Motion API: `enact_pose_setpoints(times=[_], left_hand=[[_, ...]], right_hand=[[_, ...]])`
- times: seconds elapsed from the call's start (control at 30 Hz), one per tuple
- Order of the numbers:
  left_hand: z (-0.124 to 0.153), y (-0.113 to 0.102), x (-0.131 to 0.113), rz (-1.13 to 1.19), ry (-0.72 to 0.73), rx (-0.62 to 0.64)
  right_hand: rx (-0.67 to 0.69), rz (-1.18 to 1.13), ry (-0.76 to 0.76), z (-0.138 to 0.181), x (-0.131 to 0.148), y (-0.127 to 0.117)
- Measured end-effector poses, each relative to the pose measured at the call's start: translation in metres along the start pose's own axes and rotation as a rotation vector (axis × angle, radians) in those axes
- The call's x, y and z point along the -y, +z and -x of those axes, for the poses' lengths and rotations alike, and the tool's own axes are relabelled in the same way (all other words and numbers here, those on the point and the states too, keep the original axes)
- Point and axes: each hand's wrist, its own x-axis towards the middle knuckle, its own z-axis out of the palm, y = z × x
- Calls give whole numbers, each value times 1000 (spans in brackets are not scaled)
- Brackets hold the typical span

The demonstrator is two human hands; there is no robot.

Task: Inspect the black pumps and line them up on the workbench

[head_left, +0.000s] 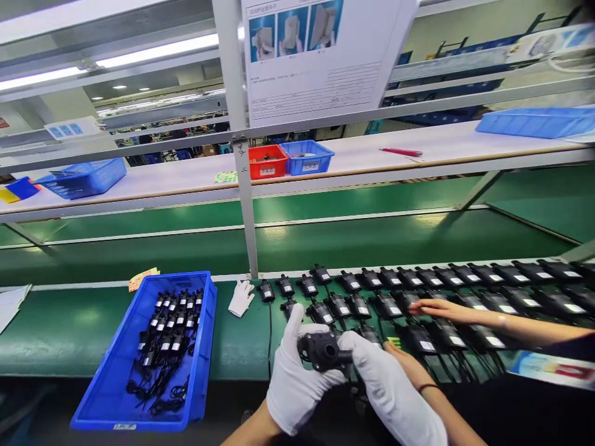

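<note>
My left hand [297, 375], in a white glove, is wrapped round a small black pump-like device [323, 351] with a round opening facing me. On its right side, the gloved fingers of my right hand [390, 387] close on the device's short side spout. Both hands hold it above the near edge of the green bench. Behind it lie rows of similar black devices [341, 305] with white labels and black cables. My palms and fingers cover part of the held device.
A blue bin [204, 347] with several black devices and cables stands left. A white glove [241, 298] lies beside it. At right, a co-worker's bare hands [439, 310] reach among the rows. Red [269, 162] and blue [320, 162] trays sit on the shelf above.
</note>
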Motion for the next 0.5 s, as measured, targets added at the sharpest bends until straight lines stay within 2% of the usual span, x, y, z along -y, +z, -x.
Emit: enact_pose_setpoints(times=[0.07,0.13,0.2,0.23,0.3,0.4,0.47,0.5], left_hand=[[3,-17,-1,-60,34,-8],[6,-40,-4,-188,147,-15],[8,-70,-9,-371,265,-78],[9,-88,-10,-457,289,-141],[12,-128,-8,-547,248,-309],[22,-193,10,-518,72,-545],[36,-233,31,-515,-65,-608],[45,-249,45,-552,-139,-611]], right_hand=[[110,22,-68,-7,18,14],[224,22,-213,-13,30,30],[289,-18,-341,-18,32,47],[295,-59,-348,-20,31,57],[224,-200,-233,-25,27,80],[29,-509,103,-37,25,119],[1,-625,282,-49,29,144],[27,-617,301,-55,32,155]])
